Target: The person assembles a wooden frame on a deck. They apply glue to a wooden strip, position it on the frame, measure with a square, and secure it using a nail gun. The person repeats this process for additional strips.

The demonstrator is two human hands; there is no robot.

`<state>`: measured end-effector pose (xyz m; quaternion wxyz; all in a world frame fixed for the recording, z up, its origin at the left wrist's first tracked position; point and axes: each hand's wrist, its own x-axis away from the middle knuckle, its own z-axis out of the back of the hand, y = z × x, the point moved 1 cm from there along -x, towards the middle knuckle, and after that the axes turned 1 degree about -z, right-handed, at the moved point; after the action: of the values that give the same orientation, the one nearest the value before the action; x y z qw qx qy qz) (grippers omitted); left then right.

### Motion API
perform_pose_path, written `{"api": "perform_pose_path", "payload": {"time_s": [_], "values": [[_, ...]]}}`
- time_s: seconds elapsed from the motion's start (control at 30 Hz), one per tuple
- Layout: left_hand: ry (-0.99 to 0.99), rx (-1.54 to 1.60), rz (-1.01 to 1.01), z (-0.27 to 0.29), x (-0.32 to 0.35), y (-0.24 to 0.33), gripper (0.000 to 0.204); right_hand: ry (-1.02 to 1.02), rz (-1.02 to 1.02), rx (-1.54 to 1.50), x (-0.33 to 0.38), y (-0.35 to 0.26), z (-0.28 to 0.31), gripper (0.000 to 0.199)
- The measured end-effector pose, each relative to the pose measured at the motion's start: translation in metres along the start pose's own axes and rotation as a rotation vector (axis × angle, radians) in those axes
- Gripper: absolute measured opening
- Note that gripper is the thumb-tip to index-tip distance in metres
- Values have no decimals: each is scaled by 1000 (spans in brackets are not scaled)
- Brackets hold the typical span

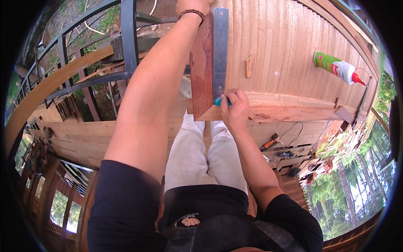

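Observation:
A steel ruler (220,50) lies lengthwise along a reddish-brown wooden frame strip (202,63), at the left edge of a slatted wood panel (277,50). At the ruler's near end, my right hand (236,110) is closed around a small teal tool (222,101); its tip and exact kind are hidden by the fingers. The hand rests at the panel's near left corner, where two frame strips meet. My left hand (194,6), with a beaded bracelet at the wrist, reaches to the strip's far end beside the ruler. Its fingers are cut off by the picture's upper edge.
A small wood offcut (249,66) and a green-and-white glue bottle (339,68) with a red nozzle lie on the panel. Dark metal railing (131,38) stands to the left. An orange-handled power tool (270,143) with a cord lies below, at right.

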<state>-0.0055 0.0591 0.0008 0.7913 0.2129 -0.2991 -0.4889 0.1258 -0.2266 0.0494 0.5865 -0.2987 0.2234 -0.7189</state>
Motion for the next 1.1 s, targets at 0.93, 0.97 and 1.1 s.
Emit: {"api": "perform_pose_path", "payload": {"time_s": [0.93,0.97,1.1], "values": [[24,75,-75,-4,1,-5,78,-7,1,-2,3,4,-3,5],[6,66,-59,-3,-1,-5,80,-8,-4,-7,2,3,-3,5],[19,69,-41,0,1,-2,84,0,7,-1,1,3,-2,5]]}}
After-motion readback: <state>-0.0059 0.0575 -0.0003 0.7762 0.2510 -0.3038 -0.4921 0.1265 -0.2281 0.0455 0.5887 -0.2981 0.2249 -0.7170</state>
